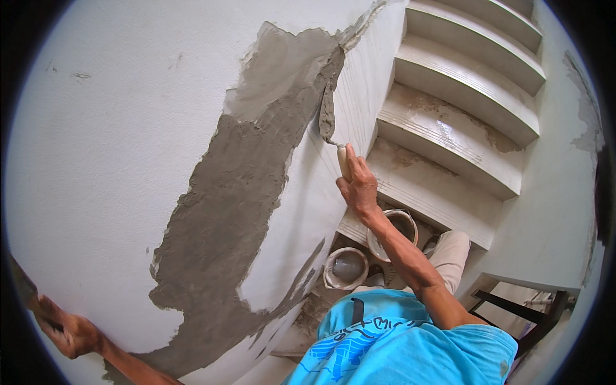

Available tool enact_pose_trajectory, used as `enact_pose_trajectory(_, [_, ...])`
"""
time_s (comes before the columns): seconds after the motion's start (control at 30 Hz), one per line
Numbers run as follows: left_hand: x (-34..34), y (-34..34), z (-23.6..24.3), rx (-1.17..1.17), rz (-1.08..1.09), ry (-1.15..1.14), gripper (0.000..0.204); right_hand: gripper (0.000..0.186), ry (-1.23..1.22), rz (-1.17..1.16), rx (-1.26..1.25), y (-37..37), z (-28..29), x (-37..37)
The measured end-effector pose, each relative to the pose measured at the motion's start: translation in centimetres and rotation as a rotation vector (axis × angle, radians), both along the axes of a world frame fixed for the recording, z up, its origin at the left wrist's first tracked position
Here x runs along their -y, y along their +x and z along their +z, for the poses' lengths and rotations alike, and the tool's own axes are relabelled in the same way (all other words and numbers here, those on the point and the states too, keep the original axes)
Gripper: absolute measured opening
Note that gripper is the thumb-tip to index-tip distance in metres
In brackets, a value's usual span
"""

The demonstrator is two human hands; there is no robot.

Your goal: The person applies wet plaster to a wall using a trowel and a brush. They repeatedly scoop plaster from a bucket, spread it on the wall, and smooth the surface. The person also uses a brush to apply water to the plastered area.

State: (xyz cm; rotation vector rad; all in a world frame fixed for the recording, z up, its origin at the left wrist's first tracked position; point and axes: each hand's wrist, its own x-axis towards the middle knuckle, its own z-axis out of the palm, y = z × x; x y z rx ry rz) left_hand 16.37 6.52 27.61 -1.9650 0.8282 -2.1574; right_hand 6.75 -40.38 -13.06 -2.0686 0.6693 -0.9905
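My right hand [359, 186] is closed round the pale handle of a trowel [327, 122]. Grey mortar coats the trowel's blade, which lies along the upper right edge of a wet mortar patch [224, 186] on the white wall [128, 115]. The patch runs down to the lower left; its top part looks smoother and lighter, its middle rough and dark. At the lower left, my left hand [70, 330] grips a dark flat tool [24, 287]. The picture's black rim cuts that tool off, so its kind does not show.
White stairs [449, 128] with stained treads climb at the right. Below my right forearm stand a small bucket [328, 279] holding greyish water and a larger bucket [414, 228]. Near my right side is a black frame [545, 321]. Another wall [558, 192] bounds the stairs.
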Motion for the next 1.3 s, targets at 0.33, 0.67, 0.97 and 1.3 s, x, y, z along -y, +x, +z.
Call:
enact_pose_trajectory(0.33, [-0.5, 0.2, 0.1, -0.034, -0.084, 0.048, 0.018, 0.083, -0.025, -0.014, 0.104, -0.6, 0.3, 4.3])
enact_pose_trajectory(0.67, [-0.2, 0.0, 0.1, -0.023, -0.012, 0.029, 0.019, 0.088, -0.087, 0.139, 0.083, -2.7, -1.9, -1.4])
enact_pose_trajectory(0.97, [0.1, 0.4, 0.3, -0.031, -0.129, 0.037, 0.019, 0.085, -0.097, -0.011, 0.136, -0.3, 1.2, 1.5])
enact_pose_trajectory(1.3, [-0.1, -0.1, 0.1, -0.001, -0.003, 0.001, 0.020, 0.086, -0.072, -0.097, 0.140, 3.6, 3.5, 0.8])
